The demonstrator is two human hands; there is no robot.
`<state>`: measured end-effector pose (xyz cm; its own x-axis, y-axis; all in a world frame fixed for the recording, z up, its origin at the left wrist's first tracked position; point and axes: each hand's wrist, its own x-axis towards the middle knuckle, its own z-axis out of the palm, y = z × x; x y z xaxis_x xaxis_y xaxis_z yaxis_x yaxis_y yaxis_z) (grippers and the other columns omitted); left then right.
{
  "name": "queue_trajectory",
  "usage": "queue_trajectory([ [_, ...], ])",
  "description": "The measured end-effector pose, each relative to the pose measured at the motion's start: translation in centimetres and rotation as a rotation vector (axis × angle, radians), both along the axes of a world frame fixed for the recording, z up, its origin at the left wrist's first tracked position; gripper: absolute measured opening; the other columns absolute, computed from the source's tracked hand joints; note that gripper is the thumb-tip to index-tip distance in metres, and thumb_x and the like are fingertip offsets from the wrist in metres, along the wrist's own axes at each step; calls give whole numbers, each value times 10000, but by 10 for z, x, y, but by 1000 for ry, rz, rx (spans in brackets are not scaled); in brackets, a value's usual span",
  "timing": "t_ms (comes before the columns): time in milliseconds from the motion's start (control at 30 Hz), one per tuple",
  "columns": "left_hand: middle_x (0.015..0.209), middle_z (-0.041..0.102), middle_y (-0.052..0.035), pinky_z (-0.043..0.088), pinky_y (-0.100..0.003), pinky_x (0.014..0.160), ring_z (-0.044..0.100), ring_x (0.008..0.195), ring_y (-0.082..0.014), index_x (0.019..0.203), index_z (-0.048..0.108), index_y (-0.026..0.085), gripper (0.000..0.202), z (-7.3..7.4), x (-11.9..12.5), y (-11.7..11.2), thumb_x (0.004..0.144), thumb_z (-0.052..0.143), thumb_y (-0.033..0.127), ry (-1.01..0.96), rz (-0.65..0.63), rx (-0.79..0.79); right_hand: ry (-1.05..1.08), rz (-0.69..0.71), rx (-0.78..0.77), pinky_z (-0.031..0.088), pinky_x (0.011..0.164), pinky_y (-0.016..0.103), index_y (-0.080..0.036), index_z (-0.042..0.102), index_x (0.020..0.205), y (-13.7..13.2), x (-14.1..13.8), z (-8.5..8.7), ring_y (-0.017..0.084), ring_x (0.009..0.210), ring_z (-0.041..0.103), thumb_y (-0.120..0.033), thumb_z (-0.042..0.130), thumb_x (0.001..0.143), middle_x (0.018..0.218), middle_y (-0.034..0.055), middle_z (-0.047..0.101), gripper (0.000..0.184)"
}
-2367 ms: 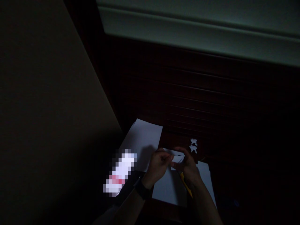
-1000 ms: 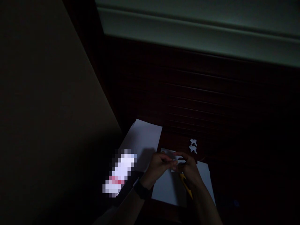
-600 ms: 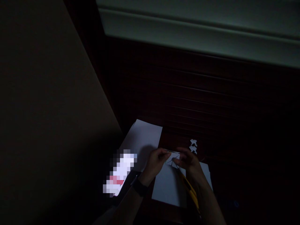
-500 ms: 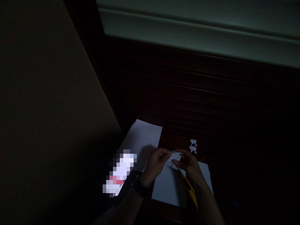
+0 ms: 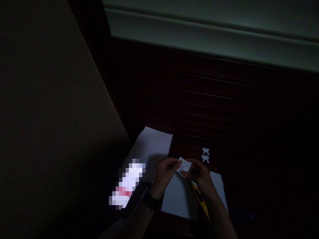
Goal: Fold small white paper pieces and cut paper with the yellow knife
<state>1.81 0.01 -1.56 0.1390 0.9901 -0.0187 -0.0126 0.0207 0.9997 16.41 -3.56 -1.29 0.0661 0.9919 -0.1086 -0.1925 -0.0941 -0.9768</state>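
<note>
Between my two hands is a small folded piece of white paper with crease lines on it. My left hand, with a dark watch on the wrist, pinches its left side between thumb and fingers. On the right side, my right hand grips it, thumb on the near face and fingers behind. Below the hands lies a white sheet of paper. A yellow-handled cutter rests across that sheet, partly hidden by my right hand and forearm.
Another white sheet lies at the back left. A lit, pixelated screen glows beside it. Small folded paper pieces sit on the dark surface behind my right hand. More white paper shows right of my right forearm.
The folded paper has turned and tilted in my fingers, so its corner points up and its crease lines look different. Both hands stay in nearly the same place.
</note>
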Motion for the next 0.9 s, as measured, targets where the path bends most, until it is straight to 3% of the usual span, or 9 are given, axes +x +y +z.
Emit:
queue_trajectory([
  [200, 732, 698, -95, 482, -272, 609, 642, 690, -207, 725, 706, 118, 204, 1, -2, -3, 712, 674, 320, -5, -6, -41, -172, 18, -38, 313, 437, 192, -228, 574, 1099, -2, -4, -3, 92, 490, 416, -223, 760, 608, 548, -71, 470, 525],
  [533, 771, 700, -96, 476, -265, 619, 637, 709, -201, 748, 709, 123, 216, 0, -1, -2, 705, 681, 333, -87, -43, -91, -233, -19, -18, 379, 451, 229, -189, 566, 1120, -2, -9, -8, 128, 480, 492, -271, 748, 621, 545, -36, 561, 537],
  [733, 715, 679, -68, 448, -253, 611, 608, 683, -180, 705, 703, 131, 202, -2, -1, 0, 700, 681, 332, -90, 5, -90, -187, 9, 88, 472, 691, 294, -241, 576, 1110, -3, -11, 1, 198, 825, 595, -297, 743, 643, 922, 36, 654, 499],
  [900, 526, 558, 11, 357, -209, 509, 488, 529, -102, 540, 645, 133, 187, 8, -6, -2, 629, 732, 273, -88, 72, -130, -68, 26, 56, 463, 761, 333, -237, 610, 1071, -5, 6, 6, 202, 835, 608, -314, 692, 724, 884, 48, 673, 365],
])
